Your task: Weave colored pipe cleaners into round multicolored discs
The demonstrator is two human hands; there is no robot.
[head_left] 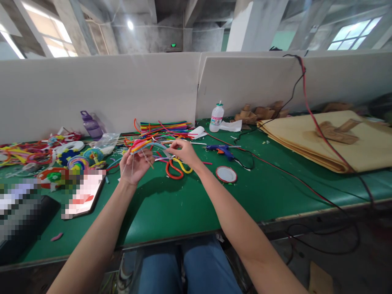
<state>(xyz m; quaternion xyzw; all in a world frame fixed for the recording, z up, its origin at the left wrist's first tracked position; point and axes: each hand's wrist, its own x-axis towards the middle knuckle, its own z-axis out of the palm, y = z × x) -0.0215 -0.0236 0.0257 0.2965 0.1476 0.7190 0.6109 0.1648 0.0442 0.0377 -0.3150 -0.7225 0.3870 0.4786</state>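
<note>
Far left: tangled heap of thin, fuzzy stems in red, yellow and pink (18,157) on the green, smooth-topped surface (159,220). Below, flat phone with pale, pixelated screen (85,194). Just beyond, coiled, many-coloured fuzzy ornaments (80,162), touching or nearly so; beyond those, purple translucent plastic bottle (92,126), leaning slightly.

Next, left hand (134,169): palm turned up, fingers curled round the pink-and-orange end of an arched strip of fuzzy stems, pink, orange, yellow and light blue (153,144). Held above the surface, spanning between both hands. Thin stick and pale strands hanging beneath; attachment too small to tell.

Handling, by judgement: very light, soft outside, springy within; easily bent, little slip. Any joints likely the fragile part. Best taken at the thick pink end for support, plus a light fingertip pinch at the blue tip; no squeezing mid-arch.

Right hand (183,153): thumb and finger drawn to a narrow pinch, apparently on the blue tip. Below, red-orange bent loop (174,176), perhaps a handle.

Further right: blue glue gun (222,151), lying on its side; near it, round white lid with red rim (226,174). Far right: folded tan sheets (303,139).
</note>
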